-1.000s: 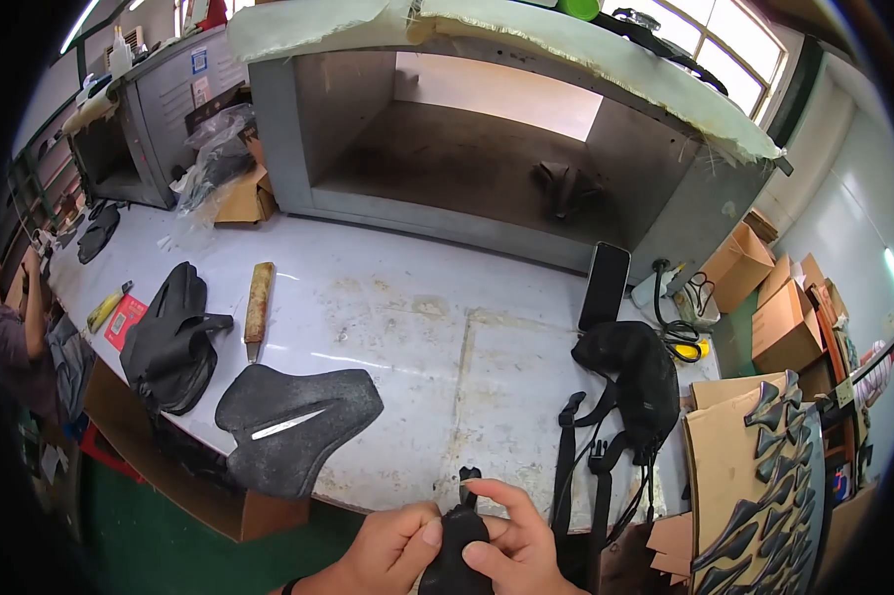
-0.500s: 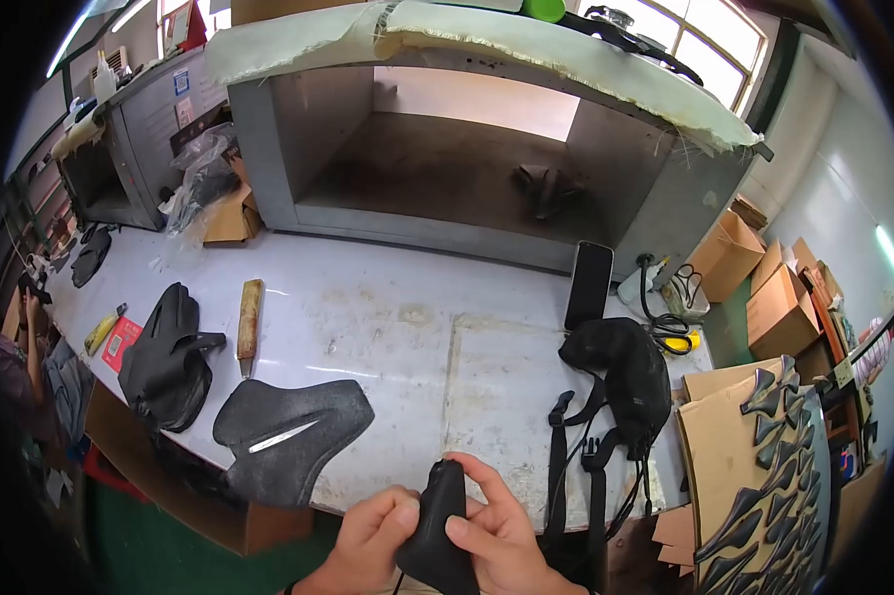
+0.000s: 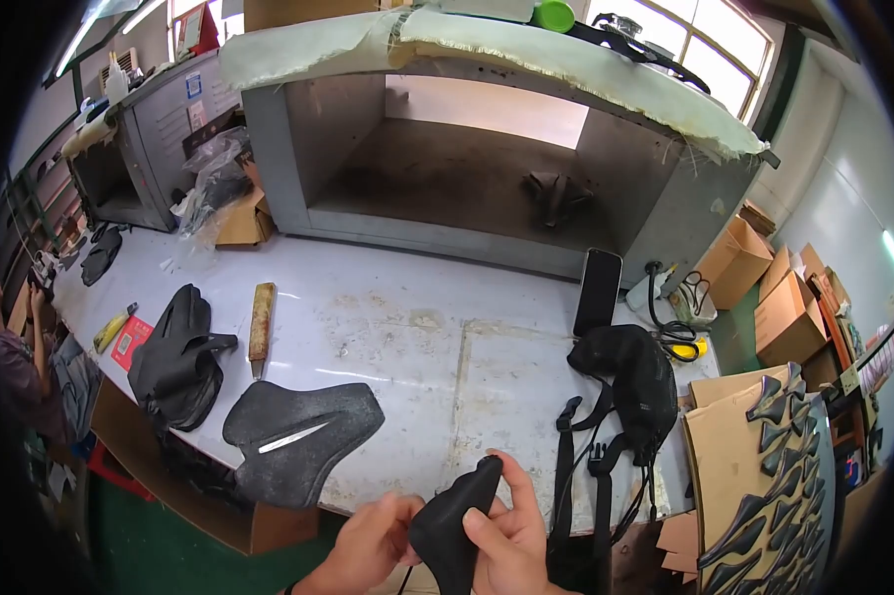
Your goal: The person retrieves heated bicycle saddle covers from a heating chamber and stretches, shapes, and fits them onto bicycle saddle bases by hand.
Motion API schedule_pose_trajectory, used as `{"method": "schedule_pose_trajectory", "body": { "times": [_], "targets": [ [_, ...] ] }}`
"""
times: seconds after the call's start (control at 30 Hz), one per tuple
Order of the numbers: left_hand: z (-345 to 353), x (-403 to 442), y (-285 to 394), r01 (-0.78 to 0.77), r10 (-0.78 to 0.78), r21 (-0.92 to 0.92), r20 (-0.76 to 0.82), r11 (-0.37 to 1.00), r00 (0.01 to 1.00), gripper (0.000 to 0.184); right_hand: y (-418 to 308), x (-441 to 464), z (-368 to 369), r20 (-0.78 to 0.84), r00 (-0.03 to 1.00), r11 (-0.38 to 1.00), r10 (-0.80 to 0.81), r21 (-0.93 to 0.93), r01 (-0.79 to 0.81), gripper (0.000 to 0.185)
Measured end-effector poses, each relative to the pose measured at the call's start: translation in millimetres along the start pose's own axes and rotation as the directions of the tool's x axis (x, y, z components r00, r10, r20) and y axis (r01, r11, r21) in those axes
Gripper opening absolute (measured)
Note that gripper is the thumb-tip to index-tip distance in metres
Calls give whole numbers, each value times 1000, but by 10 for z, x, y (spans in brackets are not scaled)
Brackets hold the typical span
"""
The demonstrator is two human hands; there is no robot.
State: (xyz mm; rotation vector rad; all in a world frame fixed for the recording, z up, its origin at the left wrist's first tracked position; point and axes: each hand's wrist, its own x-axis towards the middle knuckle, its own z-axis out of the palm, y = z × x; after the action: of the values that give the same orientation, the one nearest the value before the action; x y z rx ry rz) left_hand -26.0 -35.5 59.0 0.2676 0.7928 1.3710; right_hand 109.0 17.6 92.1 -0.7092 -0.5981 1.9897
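A black wedge-shaped shoe heel [image 3: 457, 531] is held over the table's front edge, narrow end up and tilted right. My right hand [image 3: 511, 545] grips it, thumb on its face and fingers behind its right edge. My left hand [image 3: 373, 543] is closed at the heel's left edge, its fingertips partly hidden; whether they pinch some material there I cannot tell. A flat black leather-like piece [image 3: 308, 461] lies left of my hands with a shiny metal strip [image 3: 293, 437] on it. Behind that is a wooden-handled knife [image 3: 261, 322].
Several black pieces [image 3: 181, 357] are stacked at left. A black waist bag [image 3: 635, 382] and a phone [image 3: 598, 293] lie at right. Several similar heels [image 3: 774, 496] rest on cardboard at far right. A metal cabinet [image 3: 447, 228] spans the back. Another person [image 3: 31, 367] is at far left.
The heel has turned, its narrow end swinging right. My left hand has shifted from its front face toward its left edge. The whole view has moved slightly.
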Motion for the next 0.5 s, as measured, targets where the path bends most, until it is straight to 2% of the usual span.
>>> {"method": "schedule_pose_trajectory", "body": {
  "times": [0.03, 0.07, 0.1, 0.13, 0.17, 0.23, 0.27, 0.3, 0.37, 0.4, 0.43, 0.47, 0.5],
  "targets": [
    [62, -17, 22, 0, 0, 3, 1, 1000, 1000, 30, 15, 10, -19, 7, 999, 999, -36, -15, 36, 63],
    [154, -56, 41, -252, 242, 296, 70, 921, 968, 28, 33, 15, -36, 9, 997, 997, -73, -28, 73, 62],
    [236, -80, 60, -472, 435, 533, 204, 702, 877, 27, 55, 20, -44, 1, 997, 997, -72, -25, 72, 62],
    [222, -70, 29, -436, 451, 698, 180, 568, 874, 23, 79, 30, -44, -17, 996, 996, -89, -11, 89, 60],
    [214, -51, -1, -433, 447, 699, 179, 569, 876, 23, 88, 44, -43, -32, 994, 994, -108, 2, 108, 58],
    [187, -7, -73, -428, 420, 565, 154, 705, 895, 17, 45, 77, -29, -73, 995, 997, -69, 25, 71, 56],
    [124, 14, -125, -409, 365, 569, 196, 713, 910, 24, 14, 95, -32, -107, 994, 998, -30, 46, 35, 54],
    [105, 23, -220, -470, 382, 587, 277, 659, 882, 40, -13, 122, -57, -113, 993, 998, -31, 45, 37, 54],
    [69, 76, -310, -613, 413, 549, 454, 568, 790, 43, -51, 199, -121, -126, 989, 987, 77, 153, -57, 51],
    [93, 59, -289, -612, 414, 549, 452, 569, 790, 43, -38, 199, -140, -108, 991, 986, 78, 152, -61, 46],
    [136, 29, -237, -421, 337, 602, 254, 679, 907, 21, -11, 175, -149, -108, 991, 986, 82, 152, -65, 46],
    [164, 17, -193, -212, 234, 605, 43, 768, 971, 15, 30, 142, -151, -123, 989, 990, 78, 124, -62, 43],
    [116, 31, -140, -211, 238, 604, 36, 769, 971, 15, 72, 110, -141, -136, 988, 994, 74, 96, -61, 40]
  ]
}}
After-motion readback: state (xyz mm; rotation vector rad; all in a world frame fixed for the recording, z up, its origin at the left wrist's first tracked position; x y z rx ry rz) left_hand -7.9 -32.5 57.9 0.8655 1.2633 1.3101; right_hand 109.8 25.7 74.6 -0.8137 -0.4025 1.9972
